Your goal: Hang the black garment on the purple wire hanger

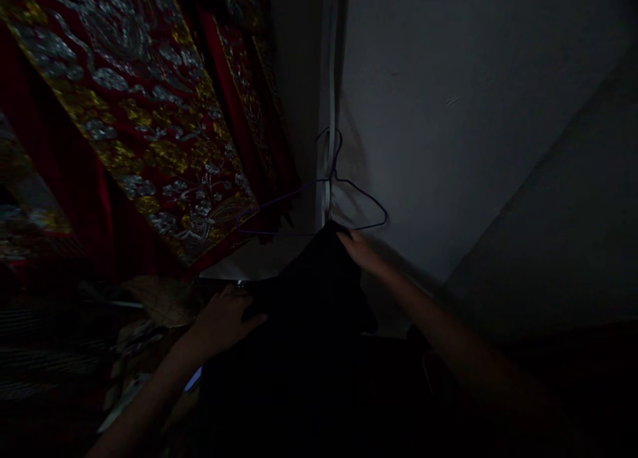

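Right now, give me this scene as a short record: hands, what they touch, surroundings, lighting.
left hand: left hand lies flat on the dark cloth, at its left edge
right hand: right hand grips the top of the dark cloth, just under the hanger
hanger: thin wire hanger hooked on a white strip in the wall corner
left side: red and gold embroidered fabric hanging
right side: plain grey wall
lighting: very dim; lower frame too dark to read
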{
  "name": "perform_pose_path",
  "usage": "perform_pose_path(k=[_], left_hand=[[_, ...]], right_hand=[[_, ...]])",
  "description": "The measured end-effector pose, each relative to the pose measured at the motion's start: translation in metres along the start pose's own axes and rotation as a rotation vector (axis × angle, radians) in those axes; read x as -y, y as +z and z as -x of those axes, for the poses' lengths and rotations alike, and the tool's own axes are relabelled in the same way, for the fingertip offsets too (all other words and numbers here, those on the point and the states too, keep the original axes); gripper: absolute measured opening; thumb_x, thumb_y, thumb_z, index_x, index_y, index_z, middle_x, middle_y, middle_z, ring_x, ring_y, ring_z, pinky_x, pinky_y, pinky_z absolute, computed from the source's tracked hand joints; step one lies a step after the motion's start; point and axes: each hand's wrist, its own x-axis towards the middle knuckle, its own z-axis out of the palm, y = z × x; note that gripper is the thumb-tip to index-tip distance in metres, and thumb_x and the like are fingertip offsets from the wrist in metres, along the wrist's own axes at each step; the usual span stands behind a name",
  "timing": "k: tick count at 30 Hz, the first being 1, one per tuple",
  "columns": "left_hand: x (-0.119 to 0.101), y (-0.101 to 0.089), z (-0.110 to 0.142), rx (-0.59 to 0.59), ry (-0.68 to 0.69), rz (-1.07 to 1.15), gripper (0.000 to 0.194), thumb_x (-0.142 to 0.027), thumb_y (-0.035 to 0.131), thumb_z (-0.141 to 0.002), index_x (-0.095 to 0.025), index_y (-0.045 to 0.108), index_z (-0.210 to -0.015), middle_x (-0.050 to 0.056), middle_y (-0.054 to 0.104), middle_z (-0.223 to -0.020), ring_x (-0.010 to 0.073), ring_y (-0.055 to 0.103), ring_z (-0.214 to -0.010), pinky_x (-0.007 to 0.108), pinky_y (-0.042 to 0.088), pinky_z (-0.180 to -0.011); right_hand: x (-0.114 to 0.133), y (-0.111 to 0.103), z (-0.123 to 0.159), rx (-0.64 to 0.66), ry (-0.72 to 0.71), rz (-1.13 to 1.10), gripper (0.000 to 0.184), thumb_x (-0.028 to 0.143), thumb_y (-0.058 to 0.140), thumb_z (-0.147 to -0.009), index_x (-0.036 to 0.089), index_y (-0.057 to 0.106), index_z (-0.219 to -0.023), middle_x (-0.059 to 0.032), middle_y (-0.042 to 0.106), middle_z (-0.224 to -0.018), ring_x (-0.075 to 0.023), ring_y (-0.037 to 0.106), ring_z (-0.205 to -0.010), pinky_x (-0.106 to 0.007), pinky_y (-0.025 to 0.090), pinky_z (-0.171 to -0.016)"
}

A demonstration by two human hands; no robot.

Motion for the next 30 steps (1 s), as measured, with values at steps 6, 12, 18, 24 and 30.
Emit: perform_pose_path(k=[6, 12, 18, 24, 30], left_hand=[[0.005, -0.026, -0.001, -0.295, 0.015, 0.232, 0.040, -0.056, 0.054, -0.093, -0.020, 0.074, -0.097, 0.012, 0.062, -0.139, 0.0329, 0.053, -0.130, 0.052, 0.041, -0.110], [-0.036, -0.079, -0.039, -0.488, 0.082, 0.564, 0.034, -0.053, 0.063, -0.090, -0.019, 0.068, -0.093, 0.011, 0.061, -0.140, 0.0303, 0.057, -0.127, 0.046, 0.041, -0.112], [-0.087, -0.107, -0.083, -0.611, 0.323, 0.354, 0.021, -0.029, 0.054, -0.096, -0.019, 0.061, -0.113, 0.011, 0.054, -0.144, 0.0287, 0.052, -0.132, 0.047, 0.040, -0.113], [-0.071, -0.104, -0.112, -0.623, 0.337, 0.273, 0.039, -0.015, 0.035, -0.098, -0.016, 0.060, -0.129, 0.012, 0.067, -0.123, 0.0261, 0.062, -0.114, 0.042, 0.047, -0.103], [-0.054, -0.105, -0.113, -0.637, 0.297, 0.227, 0.036, -0.018, 0.035, -0.098, -0.017, 0.066, -0.116, 0.010, 0.067, -0.103, 0.0237, 0.065, -0.096, 0.038, 0.051, -0.091]], right_hand=[[0.001, -0.044, 0.017, 0.051, 0.070, 0.123, 0.037, 0.050, 0.059, -0.078, 0.019, 0.054, -0.057, 0.0028, 0.048, -0.052, -0.0121, 0.044, -0.050, -0.025, 0.033, -0.049], [0.037, -0.083, 0.032, 0.077, 0.096, 0.263, 0.042, 0.054, 0.060, -0.080, 0.021, 0.049, -0.056, 0.0032, 0.042, -0.050, -0.0109, 0.037, -0.047, -0.025, 0.024, -0.043], [0.048, -0.076, 0.058, 0.192, -0.107, 0.266, 0.030, 0.045, 0.054, -0.088, 0.020, 0.071, -0.084, -0.0047, 0.072, -0.078, -0.0237, 0.066, -0.076, -0.033, 0.051, -0.067], [0.067, -0.107, 0.066, 0.131, -0.223, 0.335, 0.045, 0.024, 0.053, -0.088, 0.027, 0.063, -0.133, -0.0059, 0.069, -0.128, -0.0269, 0.067, -0.112, -0.044, 0.053, -0.097], [0.061, -0.158, 0.054, -0.288, -0.106, 0.339, 0.082, 0.026, 0.065, -0.078, 0.023, 0.036, -0.155, -0.0120, 0.071, -0.111, -0.0230, 0.066, -0.070, -0.037, 0.053, -0.060]])
